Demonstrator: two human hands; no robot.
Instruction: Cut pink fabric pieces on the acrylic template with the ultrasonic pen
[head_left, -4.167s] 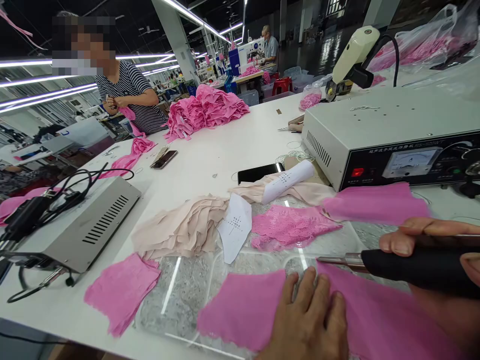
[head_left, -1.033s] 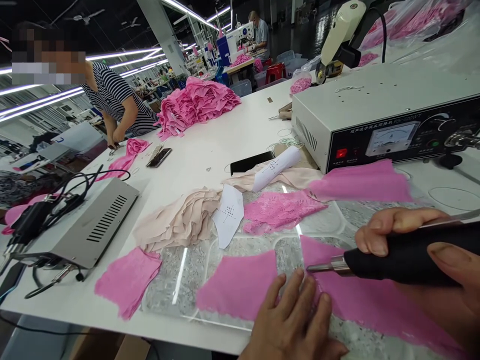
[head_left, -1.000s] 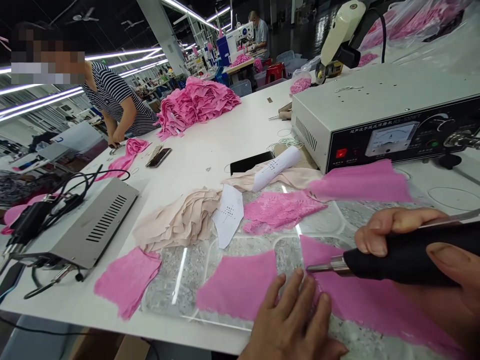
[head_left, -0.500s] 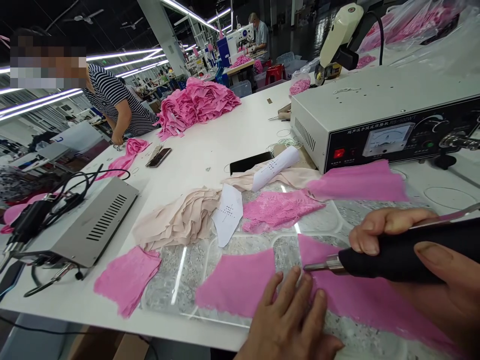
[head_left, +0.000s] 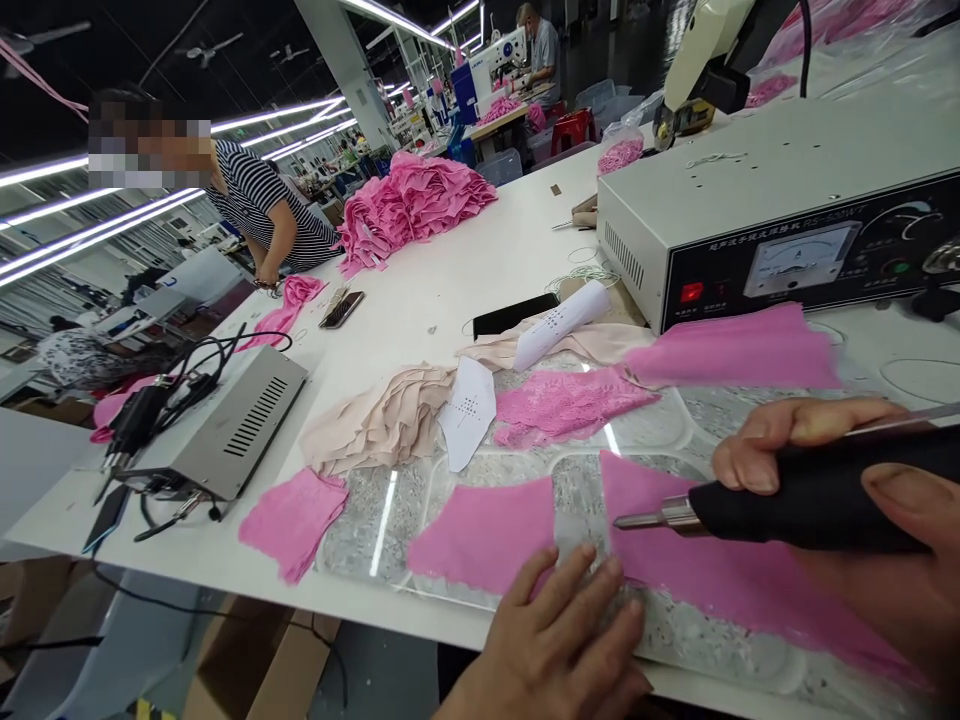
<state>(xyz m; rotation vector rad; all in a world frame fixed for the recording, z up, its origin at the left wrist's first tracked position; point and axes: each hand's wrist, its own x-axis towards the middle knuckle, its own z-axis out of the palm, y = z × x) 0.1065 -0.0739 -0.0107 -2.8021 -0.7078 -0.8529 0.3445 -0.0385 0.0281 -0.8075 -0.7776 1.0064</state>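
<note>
My right hand (head_left: 900,500) grips a black-handled ultrasonic welding tool (head_left: 795,500) with a narrow metal tip. That tip points left over a long pink fabric piece (head_left: 720,580) lying on a clear patterned mat (head_left: 375,560). My left hand (head_left: 559,640) lies with fingers spread over the gap between this fabric and a smaller pink panel (head_left: 487,530), its fingertips near the panel's right edge. Farther back are a white paper template (head_left: 466,412), a rolled white paper (head_left: 562,325), pink lace (head_left: 570,403) and a stack of beige fabric (head_left: 382,415).
A grey control unit (head_left: 780,240) with a dial stands at back right. Another grey box (head_left: 232,425) with cables is at left, near a pink fabric stack (head_left: 292,520). Across the table, a person in a striped shirt (head_left: 274,205) works by a pink heap (head_left: 420,200).
The view has shifted, so most things sit further right in it. My left hand has slid slightly back toward me, and the tool tip appears a little farther from its fingers.
</note>
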